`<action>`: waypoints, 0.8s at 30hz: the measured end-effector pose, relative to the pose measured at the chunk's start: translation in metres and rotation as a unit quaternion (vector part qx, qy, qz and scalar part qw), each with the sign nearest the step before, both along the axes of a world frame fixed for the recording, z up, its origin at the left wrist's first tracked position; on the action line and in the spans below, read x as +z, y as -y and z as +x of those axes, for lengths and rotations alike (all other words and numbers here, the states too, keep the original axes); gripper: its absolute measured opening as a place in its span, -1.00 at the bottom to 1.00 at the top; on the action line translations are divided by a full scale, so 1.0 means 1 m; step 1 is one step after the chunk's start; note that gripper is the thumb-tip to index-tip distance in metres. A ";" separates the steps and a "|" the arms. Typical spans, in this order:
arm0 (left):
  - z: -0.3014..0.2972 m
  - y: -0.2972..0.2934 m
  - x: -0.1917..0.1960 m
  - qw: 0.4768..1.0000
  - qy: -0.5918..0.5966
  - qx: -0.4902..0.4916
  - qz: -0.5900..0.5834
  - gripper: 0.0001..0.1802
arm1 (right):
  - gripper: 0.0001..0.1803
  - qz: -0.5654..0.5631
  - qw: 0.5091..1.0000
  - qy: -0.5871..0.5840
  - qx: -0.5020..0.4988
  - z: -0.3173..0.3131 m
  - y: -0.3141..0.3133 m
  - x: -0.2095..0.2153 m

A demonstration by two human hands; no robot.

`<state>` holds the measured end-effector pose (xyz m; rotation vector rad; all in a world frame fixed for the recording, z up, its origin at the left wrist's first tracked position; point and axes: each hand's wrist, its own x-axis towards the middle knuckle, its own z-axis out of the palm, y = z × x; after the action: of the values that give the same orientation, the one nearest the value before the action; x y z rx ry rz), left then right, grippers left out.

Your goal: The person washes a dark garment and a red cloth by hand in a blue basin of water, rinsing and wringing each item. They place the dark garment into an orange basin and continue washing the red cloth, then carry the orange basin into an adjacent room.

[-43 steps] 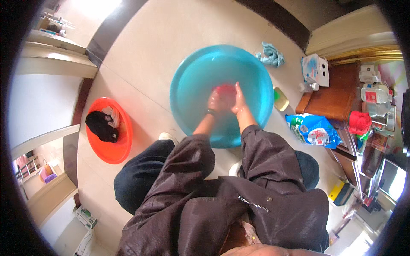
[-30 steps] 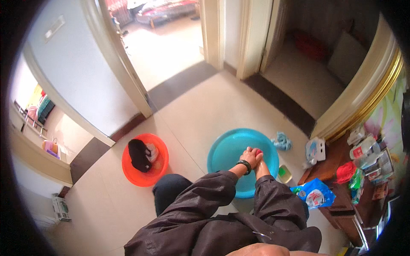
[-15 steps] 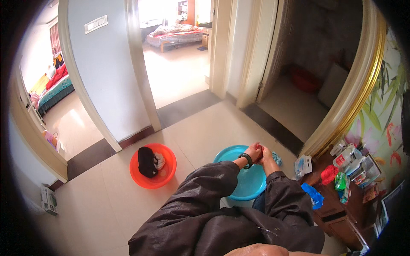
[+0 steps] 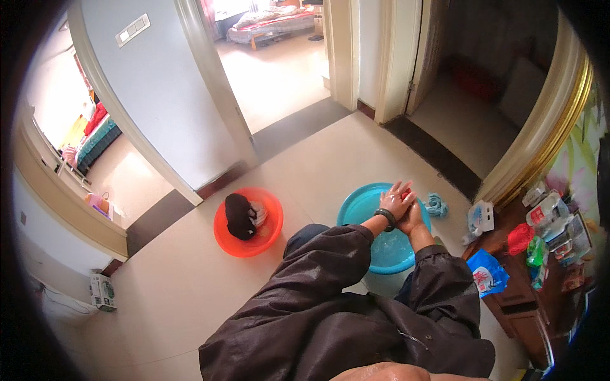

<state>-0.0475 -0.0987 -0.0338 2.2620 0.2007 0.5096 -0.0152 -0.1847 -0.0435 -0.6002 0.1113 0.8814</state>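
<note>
Over a blue basin (image 4: 375,257) with water in it, both my hands are pressed together around a small red bundle (image 4: 406,195), perhaps wet cloth. My left hand (image 4: 394,203), with a dark band at its wrist, lies on top with its fingers fairly straight across the bundle. From the other side my right hand (image 4: 413,219) grips it, its fingers partly hidden. Most of the bundle is covered, so its exact kind cannot be made out. A crumpled light-blue cloth (image 4: 436,206) lies on the floor just right of the basin.
An orange basin (image 4: 272,232) with a black garment (image 4: 239,217) and a pale cloth stands to the left. At right are a brown wooden cabinet (image 4: 521,324) with packages and a blue bag (image 4: 488,273). Doorways open ahead; a small box (image 4: 102,293) sits by the left wall.
The view has shifted, so the basins appear slightly higher and further right. My left fingers have gone from curled to straighter over the red bundle, which stays between my hands.
</note>
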 end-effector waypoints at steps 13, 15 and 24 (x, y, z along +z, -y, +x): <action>-0.002 0.021 0.019 0.972 0.210 -0.101 0.034 -0.40 | -0.35 0.129 0.991 0.028 0.011 0.018 0.008 0.000; 0.004 0.009 0.015 0.982 0.178 -0.059 0.037 -0.43 | -0.35 0.149 0.988 -0.015 0.040 0.012 -0.005 -0.007; 0.006 -0.003 0.015 0.979 0.093 -0.176 -0.042 -0.51 | -0.49 0.108 0.994 0.003 -0.003 0.037 0.024 0.014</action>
<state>-0.0418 -0.0954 -0.0185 2.0903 -0.2649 0.5068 0.0214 -0.2086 -0.0292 -0.4007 0.0114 0.8718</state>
